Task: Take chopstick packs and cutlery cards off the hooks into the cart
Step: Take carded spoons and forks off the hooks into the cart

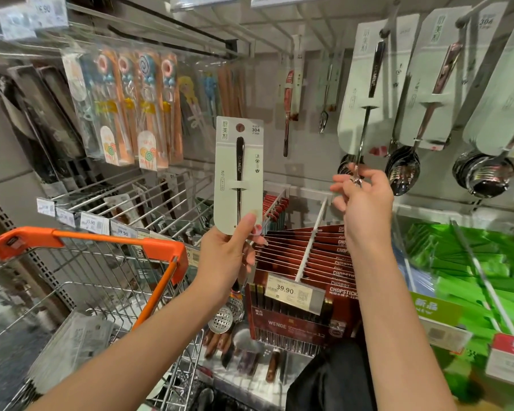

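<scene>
My left hand (232,250) grips the lower end of a pale cutlery card (238,173) with a dark-handled utensil, held upright in front of the shelves, just right of the cart's orange handle (101,240). My right hand (364,197) pinches the metal tip of a utensil on the leftmost hanging cutlery card (368,93), which still hangs on its hook. More cutlery cards with spoons (433,84) hang to the right. Colourful chopstick packs (137,105) hang at upper left. Grey packs (72,348) lie in the wire cart (80,292).
Red chopstick boxes (303,274) with a 39.90 price tag fill a hook below my hands. Green packs (472,262) lie at lower right. Wire hooks with price tags jut out at left. Strainers and wooden-handled tools hang under the red boxes.
</scene>
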`<action>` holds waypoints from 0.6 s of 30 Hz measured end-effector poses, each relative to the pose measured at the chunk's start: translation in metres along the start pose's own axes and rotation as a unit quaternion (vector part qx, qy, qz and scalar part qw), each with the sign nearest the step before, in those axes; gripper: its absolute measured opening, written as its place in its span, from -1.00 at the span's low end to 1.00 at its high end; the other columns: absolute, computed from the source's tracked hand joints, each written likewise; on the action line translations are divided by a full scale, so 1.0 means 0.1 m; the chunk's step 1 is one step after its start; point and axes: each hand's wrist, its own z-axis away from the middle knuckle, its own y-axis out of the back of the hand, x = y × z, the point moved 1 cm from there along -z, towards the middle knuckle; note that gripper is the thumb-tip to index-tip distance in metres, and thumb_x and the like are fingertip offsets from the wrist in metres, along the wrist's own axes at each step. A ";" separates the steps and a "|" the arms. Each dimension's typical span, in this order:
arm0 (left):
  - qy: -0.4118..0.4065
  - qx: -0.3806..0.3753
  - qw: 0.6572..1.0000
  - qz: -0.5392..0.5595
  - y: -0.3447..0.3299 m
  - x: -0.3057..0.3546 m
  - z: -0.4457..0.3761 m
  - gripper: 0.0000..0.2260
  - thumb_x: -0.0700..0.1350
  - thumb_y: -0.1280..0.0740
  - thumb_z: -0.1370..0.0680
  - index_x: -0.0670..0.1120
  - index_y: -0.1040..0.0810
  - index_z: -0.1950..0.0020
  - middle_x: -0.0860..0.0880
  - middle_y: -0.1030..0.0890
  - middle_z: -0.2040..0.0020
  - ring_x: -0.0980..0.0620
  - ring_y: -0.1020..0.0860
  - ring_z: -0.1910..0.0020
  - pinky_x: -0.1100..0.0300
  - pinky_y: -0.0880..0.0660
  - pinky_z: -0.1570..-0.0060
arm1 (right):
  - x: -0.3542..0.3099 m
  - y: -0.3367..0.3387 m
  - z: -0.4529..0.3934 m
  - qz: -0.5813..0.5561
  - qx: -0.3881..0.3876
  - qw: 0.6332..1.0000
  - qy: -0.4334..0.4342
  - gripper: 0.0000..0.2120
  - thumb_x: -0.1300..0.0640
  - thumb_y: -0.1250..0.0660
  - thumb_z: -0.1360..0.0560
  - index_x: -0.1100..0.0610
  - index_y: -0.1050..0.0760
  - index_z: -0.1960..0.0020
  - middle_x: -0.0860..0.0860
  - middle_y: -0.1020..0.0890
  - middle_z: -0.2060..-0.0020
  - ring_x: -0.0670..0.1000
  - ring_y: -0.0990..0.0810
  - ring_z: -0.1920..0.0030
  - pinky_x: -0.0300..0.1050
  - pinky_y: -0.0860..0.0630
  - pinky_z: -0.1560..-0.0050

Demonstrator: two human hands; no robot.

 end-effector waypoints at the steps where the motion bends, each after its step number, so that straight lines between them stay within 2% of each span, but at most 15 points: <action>1: 0.004 -0.001 1.000 -0.008 0.00 0.00 0.00 -0.64 0.06 -0.26 -0.55 -0.24 -0.55 0.16 0.03 -0.51 0.55 0.15 -0.37 0.64 0.35 -0.28 0.64 | 0.00 0.01 -0.01 -0.026 0.000 0.999 -0.027 -0.72 0.49 -0.06 -0.55 0.20 -0.35 -0.13 0.10 -0.56 0.14 -0.11 -0.55 0.27 -0.33 -0.32 0.45; 4: 0.009 -0.012 1.000 -0.027 0.00 -0.01 0.02 -0.59 0.09 -0.18 -0.60 -0.18 -0.57 0.24 0.02 -0.48 0.56 0.13 -0.36 0.65 0.34 -0.29 0.65 | 0.04 0.07 -0.04 -0.086 0.019 0.993 -0.079 -0.71 0.49 -0.03 -0.57 0.26 -0.29 -0.23 0.14 -0.57 0.12 -0.06 -0.64 0.20 -0.31 -0.49 0.35; 5: 0.008 -0.012 0.999 -0.033 0.00 -0.02 0.01 -0.55 0.11 -0.16 -0.61 -0.13 -0.58 0.31 -0.02 -0.47 0.56 0.12 -0.36 0.66 0.33 -0.29 0.65 | 0.08 0.09 -0.05 -0.075 0.022 0.992 -0.094 -0.75 0.43 -0.06 -0.60 0.29 -0.29 -0.25 0.15 -0.58 0.12 -0.05 -0.66 0.22 -0.31 -0.55 0.33; 7: 0.008 -0.008 0.999 -0.045 0.00 -0.02 0.01 -0.53 0.15 -0.15 -0.61 -0.06 -0.58 0.38 -0.06 -0.47 0.53 0.10 -0.37 0.65 0.31 -0.30 0.62 | 0.15 0.16 -0.07 0.032 -0.008 0.988 -0.149 -0.77 0.24 -0.11 -0.65 0.31 -0.34 -0.26 0.14 -0.64 0.16 -0.07 -0.66 0.32 -0.28 -0.56 0.40; 8: 0.010 -0.007 0.999 -0.046 -0.01 -0.02 0.01 -0.54 0.15 -0.16 -0.61 -0.06 -0.58 0.36 -0.06 -0.48 0.52 0.10 -0.39 0.63 0.30 -0.32 0.59 | 0.18 0.19 -0.06 0.112 -0.044 0.976 -0.182 -0.74 0.14 -0.12 -0.65 0.30 -0.39 -0.22 0.11 -0.66 0.22 -0.08 -0.64 0.38 -0.27 -0.52 0.44; 10: 0.014 0.001 0.999 -0.035 -0.01 -0.02 0.01 -0.56 0.13 -0.19 -0.60 -0.09 -0.57 0.34 -0.03 -0.50 0.50 0.11 -0.42 0.59 0.30 -0.36 0.55 | 0.22 0.19 -0.01 0.249 -0.148 0.928 -0.235 -0.64 -0.01 -0.12 -0.64 0.28 -0.47 -0.12 0.06 -0.66 0.33 -0.07 -0.60 0.42 -0.24 -0.46 0.44; 12: 0.005 0.015 0.999 -0.040 0.00 -0.05 -0.01 -0.50 0.16 -0.21 -0.56 -0.24 -0.59 0.29 -0.07 -0.51 0.45 0.06 -0.42 0.54 0.29 -0.38 0.49 | 0.21 0.14 0.07 0.318 -0.252 0.881 -0.243 -0.54 -0.13 -0.11 -0.62 0.25 -0.54 -0.04 0.05 -0.66 0.35 -0.06 -0.59 0.39 -0.23 -0.45 0.35; 13: -0.002 0.018 0.999 -0.046 0.01 -0.06 -0.03 -0.44 0.20 -0.21 -0.53 -0.32 -0.59 0.20 -0.11 -0.51 0.43 0.03 -0.42 0.51 0.27 -0.39 0.44 | 0.20 0.09 0.12 0.322 -0.303 0.865 -0.237 -0.51 -0.18 -0.11 -0.60 0.23 -0.55 -0.02 0.07 -0.67 0.32 -0.05 -0.60 0.36 -0.22 -0.47 0.32; 15: -0.013 0.023 0.999 -0.036 0.02 -0.07 -0.04 -0.45 0.20 -0.21 -0.52 -0.32 -0.61 0.15 -0.06 -0.61 0.33 0.06 -0.55 0.39 0.29 -0.45 0.26 | 0.16 -0.01 0.22 0.292 -0.400 0.838 -0.228 -0.51 -0.22 -0.14 -0.56 0.21 -0.55 -0.04 0.12 -0.70 0.21 0.00 -0.65 0.25 -0.18 -0.53 0.24; 16: -0.014 0.023 0.999 -0.027 0.02 -0.07 -0.05 -0.53 0.17 -0.21 -0.53 -0.22 -0.64 0.18 0.03 -0.68 0.26 0.14 -0.62 0.28 0.34 -0.47 0.16 | 0.16 -0.06 0.28 0.279 -0.442 0.823 -0.221 -0.54 -0.20 -0.18 -0.55 0.19 -0.54 -0.07 0.13 -0.70 0.14 0.03 -0.67 0.18 -0.15 -0.55 0.19; 18: -0.011 0.010 1.000 -0.016 0.01 -0.06 -0.06 -0.66 0.13 -0.22 -0.54 -0.06 -0.65 0.16 0.08 -0.71 0.21 0.22 -0.64 0.17 0.38 -0.47 0.12 | 0.17 -0.16 0.38 0.269 -0.501 0.797 -0.201 -0.65 -0.10 -0.25 -0.55 0.17 -0.52 -0.11 0.11 -0.67 0.10 0.05 -0.68 0.10 -0.13 -0.58 0.13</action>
